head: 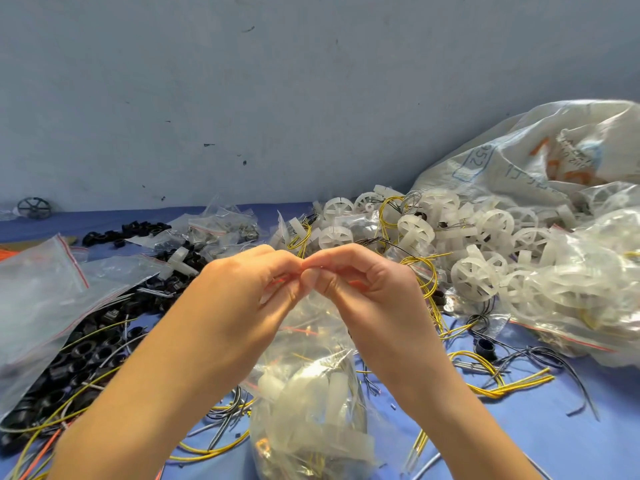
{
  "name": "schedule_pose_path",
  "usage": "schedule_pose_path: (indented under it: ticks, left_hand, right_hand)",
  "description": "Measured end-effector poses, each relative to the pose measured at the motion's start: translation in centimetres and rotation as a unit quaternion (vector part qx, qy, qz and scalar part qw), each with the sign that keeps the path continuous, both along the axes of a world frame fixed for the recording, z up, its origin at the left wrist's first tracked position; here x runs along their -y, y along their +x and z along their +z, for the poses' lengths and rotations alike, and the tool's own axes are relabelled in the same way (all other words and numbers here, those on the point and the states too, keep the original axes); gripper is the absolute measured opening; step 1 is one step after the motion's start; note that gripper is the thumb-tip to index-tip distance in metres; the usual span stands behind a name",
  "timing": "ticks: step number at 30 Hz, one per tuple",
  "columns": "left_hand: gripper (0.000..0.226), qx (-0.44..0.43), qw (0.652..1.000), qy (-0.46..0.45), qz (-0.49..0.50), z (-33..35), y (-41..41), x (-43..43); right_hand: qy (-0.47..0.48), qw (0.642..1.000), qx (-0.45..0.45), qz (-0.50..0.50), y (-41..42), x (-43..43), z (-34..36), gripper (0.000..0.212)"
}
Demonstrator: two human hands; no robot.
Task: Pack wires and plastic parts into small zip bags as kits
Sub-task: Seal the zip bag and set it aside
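"Where was this?"

"A scuffed blue-grey wall [311,98] stood behind a blue cloth [554,445]. The cloth was strewn with yellow wires [509,384], with black rings [83,351] on the left and white spoked wheels [491,223] heaped on the right against a woven sack [519,157]."

"And the kit?"

"The zip bag [311,403] hung between the wrists, close to the camera, with white plastic parts and wire sagging in its bottom. The left hand [242,289] and the right hand [363,282] met at its mouth, the fingertips of both curled and pinching the red-lined strip. It looked like sealing, though the strip itself was mostly hidden behind the fingers."

"How would it handle?"

"Light, I'd judge, and limp. The film was thin and slick, so it would slide from a loose pinch, and wire ends might poke through. The stiffer zip strip at the top was the place to hold; the belly would only crumple."

"Anything else about?"

"Empty zip bags [38,282] lay flat at the left edge."
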State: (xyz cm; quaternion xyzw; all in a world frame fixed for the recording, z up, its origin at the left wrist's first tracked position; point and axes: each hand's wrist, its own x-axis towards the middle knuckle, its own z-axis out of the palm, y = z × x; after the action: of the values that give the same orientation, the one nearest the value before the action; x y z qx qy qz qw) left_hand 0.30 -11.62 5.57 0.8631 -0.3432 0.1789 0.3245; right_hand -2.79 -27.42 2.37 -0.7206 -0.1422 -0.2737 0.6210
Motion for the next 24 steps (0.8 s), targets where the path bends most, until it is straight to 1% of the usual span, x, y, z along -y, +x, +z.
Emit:
schedule_pose_path:
  ticks: [5,7,11,15,17,20,22,24]
  left_hand:
    - [0.049,0.045,0.998,0.043,0.013,-0.03,-0.21,0.3]
    - [0.052,0.059,0.996,0.064,0.021,0.01,-0.33,0.4]
    - [0.048,0.085,0.991,0.08,0.059,0.18,-0.84,0.63]
    - [0.027,0.097,0.99,0.057,0.084,0.13,-1.07,0.66]
    - [0.022,0.072,0.994,0.034,0.079,0.1,-0.96,0.59]
    - [0.022,0.022,0.999,0.019,0.032,0.03,-0.85,0.4]
    - [0.023,0.022,0.999,0.034,0.013,-0.12,-0.82,0.45]
    - [0.032,0.038,0.998,0.04,0.021,-0.18,-0.71,0.57]
  right_hand:
    - [0.014,1.0,-0.006,-0.015,0.04,0.11,-0.01,0.008]
    - [0.03,0.999,-0.003,-0.025,0.06,0.18,-0.01,0.009]
    - [0.047,0.998,0.013,-0.027,0.11,0.14,-0.08,0.011]
    - [0.058,0.998,0.008,-0.002,0.08,0.1,-0.03,0.007]
    - [0.058,0.998,0.001,-0.001,0.14,0.17,-0.07,0.008]
    - [0.067,0.998,-0.002,-0.014,0.14,0.21,-0.11,0.009]
    - [0.067,0.998,-0.005,-0.013,0.04,0.14,-0.05,0.007]
    - [0.051,0.999,0.0,-0.013,-0.09,-0.06,0.09,0.008]
